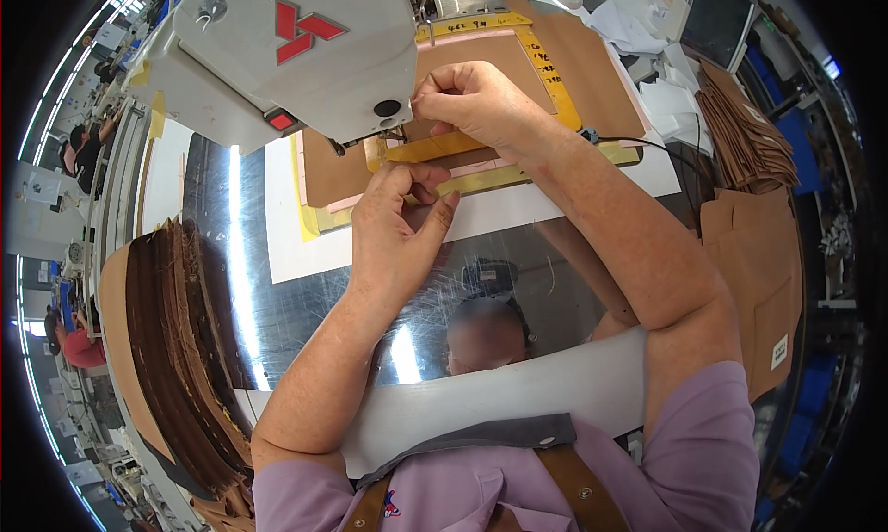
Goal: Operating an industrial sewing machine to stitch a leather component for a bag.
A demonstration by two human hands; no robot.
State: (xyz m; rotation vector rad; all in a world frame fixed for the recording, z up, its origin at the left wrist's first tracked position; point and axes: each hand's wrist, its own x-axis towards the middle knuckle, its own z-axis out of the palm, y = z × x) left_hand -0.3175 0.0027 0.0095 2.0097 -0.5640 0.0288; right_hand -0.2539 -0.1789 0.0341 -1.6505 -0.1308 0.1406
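A light grey sewing machine head (305, 55) with a red emblem fills the top left. Close to its needle area, my right hand (467, 102) is raised with thumb and fingertips pinched together; whatever is between them is too small to make out. My left hand (398, 217) is lower, at the near edge of a yellow clamp frame (555, 92). Its fingers are bent and the thumb stands apart, with nothing visible in between. Inside and around the frame lies a brown panel (481, 60) with pinkish edges. A white sheet (314, 250) is underneath.
A shiny metal table plate (305, 310) reflects my head and arm. Stacked brown pieces (176, 338) stand at the left; more brown pieces (740, 129) lie at the right. A black cable (638, 142) runs right from the frame. A monitor (717, 18) stands far right.
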